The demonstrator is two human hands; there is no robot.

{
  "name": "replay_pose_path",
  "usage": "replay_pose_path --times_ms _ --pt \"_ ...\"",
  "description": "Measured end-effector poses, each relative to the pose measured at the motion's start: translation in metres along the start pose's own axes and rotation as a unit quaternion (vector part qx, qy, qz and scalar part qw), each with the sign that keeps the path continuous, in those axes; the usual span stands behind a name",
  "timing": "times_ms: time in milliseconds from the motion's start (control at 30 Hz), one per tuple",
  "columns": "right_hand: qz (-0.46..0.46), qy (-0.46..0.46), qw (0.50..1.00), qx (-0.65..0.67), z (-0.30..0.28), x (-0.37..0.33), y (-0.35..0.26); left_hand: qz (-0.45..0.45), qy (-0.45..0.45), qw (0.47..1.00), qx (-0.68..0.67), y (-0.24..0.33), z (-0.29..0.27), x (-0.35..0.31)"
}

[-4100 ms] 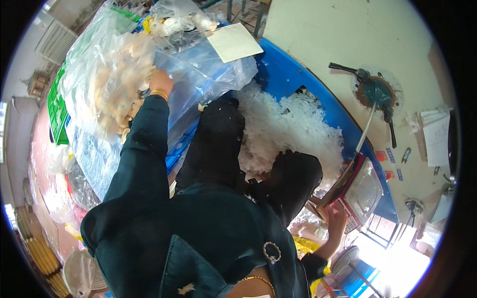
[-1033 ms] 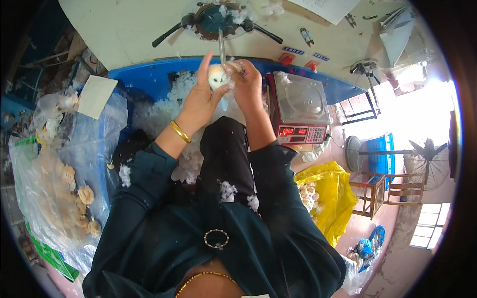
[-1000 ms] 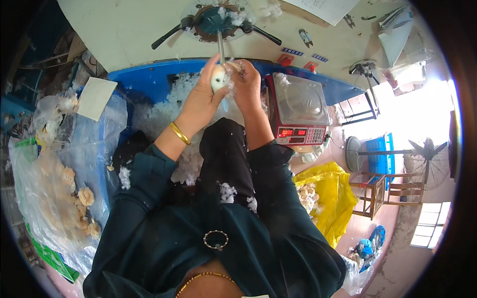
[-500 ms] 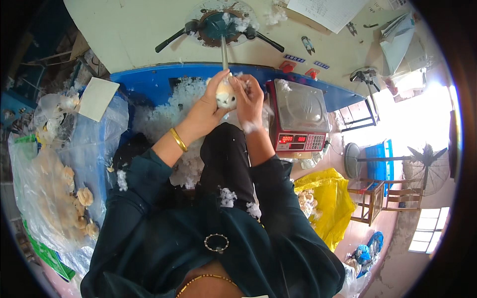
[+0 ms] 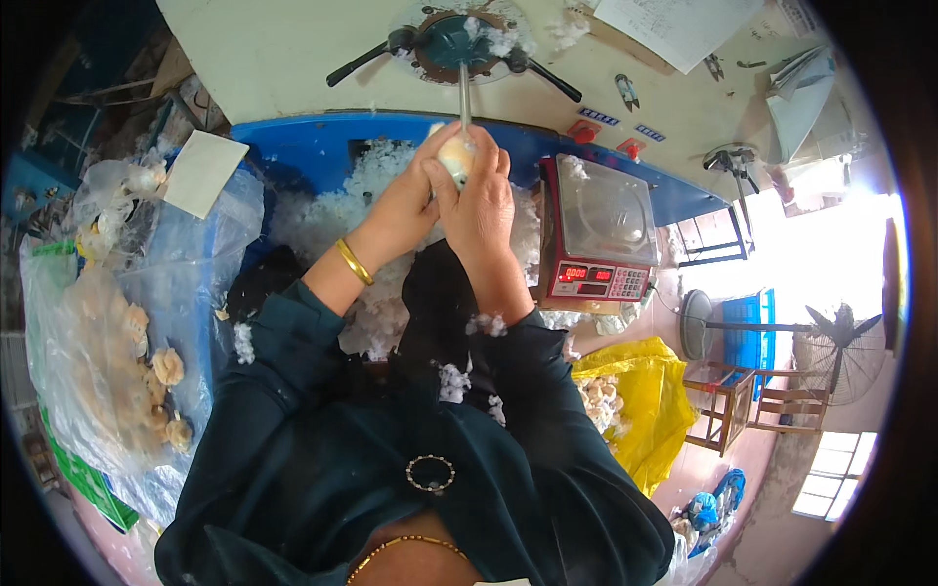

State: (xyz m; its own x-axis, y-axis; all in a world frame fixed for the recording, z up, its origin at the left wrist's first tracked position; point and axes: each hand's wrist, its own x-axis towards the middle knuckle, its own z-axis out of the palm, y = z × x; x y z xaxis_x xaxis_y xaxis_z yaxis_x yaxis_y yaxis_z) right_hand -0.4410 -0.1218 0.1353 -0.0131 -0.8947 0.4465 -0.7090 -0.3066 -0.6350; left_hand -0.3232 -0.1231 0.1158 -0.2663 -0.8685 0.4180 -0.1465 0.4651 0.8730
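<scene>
Plush toy partly covered by left hand and right hand, fingers clamped round it at the metal tube; tube's tip hidden. Visible part rounded, cream and pale tan; face mostly obscured.

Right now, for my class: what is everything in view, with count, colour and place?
plush toy: one, cream and white, upper middle
metal tube: one, silver, above the toy
handles: two, black, flanking the tube
stuffing: uncounted pile, white, in the blue bin
scale: one, red, right of the stuffing
buttons: two, red, above the scale
card: one, cream, upper left
plush pieces: several, tan, far left
sack: one, yellow, lower right
fan: one, grey, far right
sleeves: two, dark green, lower half
left fingers: one set, around toy
right fingers: one set, around toy
</scene>
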Motion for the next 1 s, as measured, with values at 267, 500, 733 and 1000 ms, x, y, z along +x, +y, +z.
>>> replay_pose_path --times_ms 267,500,733,1000 --pt "0.0 -0.109 0.967 0.229 -0.033 0.005 0.047 0.016 0.011 1.0 0.012 -0.003 0.042 0.003" --pt "-0.096 -0.021 0.993 0.067 -0.026 -0.015 0.01 0.064 0.034 0.997 0.006 0.013 0.019 -0.007" --pt "0.045 -0.084 0.97 0.222 -0.025 0.039 0.018 -0.053 0.026 0.997 -0.044 0.019 0.016 0.033" --pt "-0.072 -0.062 0.993 0.065 -0.022 -0.004 0.018 -0.005 0.044 0.999 -0.028 0.013 0.019 -0.012"
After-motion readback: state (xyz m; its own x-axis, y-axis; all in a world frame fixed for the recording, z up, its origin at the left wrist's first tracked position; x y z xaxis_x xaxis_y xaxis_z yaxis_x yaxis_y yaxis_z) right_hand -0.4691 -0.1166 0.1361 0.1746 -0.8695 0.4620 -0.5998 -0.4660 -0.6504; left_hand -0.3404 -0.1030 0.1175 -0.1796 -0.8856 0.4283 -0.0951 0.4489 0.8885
